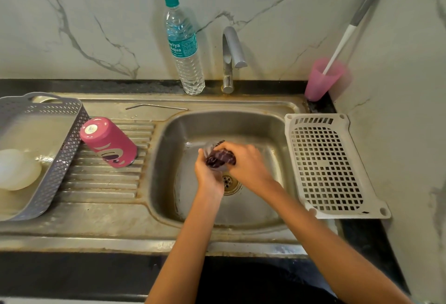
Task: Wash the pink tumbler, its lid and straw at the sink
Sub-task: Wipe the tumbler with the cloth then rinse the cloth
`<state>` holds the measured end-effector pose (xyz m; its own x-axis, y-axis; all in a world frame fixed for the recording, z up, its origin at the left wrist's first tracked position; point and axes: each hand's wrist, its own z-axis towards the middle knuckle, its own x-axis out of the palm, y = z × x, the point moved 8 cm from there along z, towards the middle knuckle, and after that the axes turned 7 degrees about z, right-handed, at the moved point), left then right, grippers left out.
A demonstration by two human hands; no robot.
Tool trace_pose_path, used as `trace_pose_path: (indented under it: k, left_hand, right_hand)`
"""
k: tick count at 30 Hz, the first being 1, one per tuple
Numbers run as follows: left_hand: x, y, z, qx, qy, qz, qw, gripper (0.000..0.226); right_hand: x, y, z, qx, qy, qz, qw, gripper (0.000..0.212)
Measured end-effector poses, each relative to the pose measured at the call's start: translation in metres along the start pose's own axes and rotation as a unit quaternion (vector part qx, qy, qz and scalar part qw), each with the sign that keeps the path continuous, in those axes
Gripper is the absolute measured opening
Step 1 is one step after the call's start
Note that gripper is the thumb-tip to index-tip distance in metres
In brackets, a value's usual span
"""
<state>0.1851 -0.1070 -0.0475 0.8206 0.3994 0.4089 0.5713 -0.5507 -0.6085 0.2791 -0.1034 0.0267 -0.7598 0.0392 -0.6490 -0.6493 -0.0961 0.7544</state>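
The pink tumbler point(109, 143) stands upside down on the ribbed drainboard, left of the basin. A thin metal straw point(156, 106) lies on the steel ledge behind the drainboard. Over the sink basin point(260, 209), above the drain, my left hand point(208, 174) holds a clear lid point(209, 147), mostly hidden. My right hand point(246, 161) presses a dark purple scrubbing cloth point(220, 157) against that lid. Both hands touch each other around it.
A tap point(231, 55) rises behind the basin, no water visibly running. A water bottle point(184, 45) stands left of it. A grey basket point(45, 149) with white lumps sits far left. A white perforated tray point(330, 166) lies right; a pink cup point(322, 82) holds a brush.
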Motion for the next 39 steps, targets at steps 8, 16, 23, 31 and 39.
trace_pose_path:
  k: [8,16,23,31,39]
  left_hand:
    - [0.004,-0.008,0.003,0.023,0.029,0.054,0.998,0.042]
    - [-0.007,-0.010,0.010,0.068,0.005,0.151,0.986,0.035]
    - [0.000,0.002,0.015,0.015,0.018,0.060,0.998,0.031]
    - [0.011,-0.007,0.006,-0.054,0.106,0.034,0.992,0.071]
    - [0.007,-0.017,0.004,-0.048,0.110,0.043,0.992,0.059]
  right_hand:
    - [-0.029,0.011,0.011,-0.053,0.009,0.066,0.996,0.038]
    - [-0.019,0.017,0.017,-0.076,-0.023,-0.027,0.996,0.045]
    - [-0.014,0.023,0.010,-0.113,-0.017,-0.052,0.992,0.047]
    - [0.001,0.008,-0.001,-0.161,0.094,-0.044,0.981,0.058]
    - [-0.003,-0.020,-0.006,-0.179,0.065,-0.015,0.982,0.050]
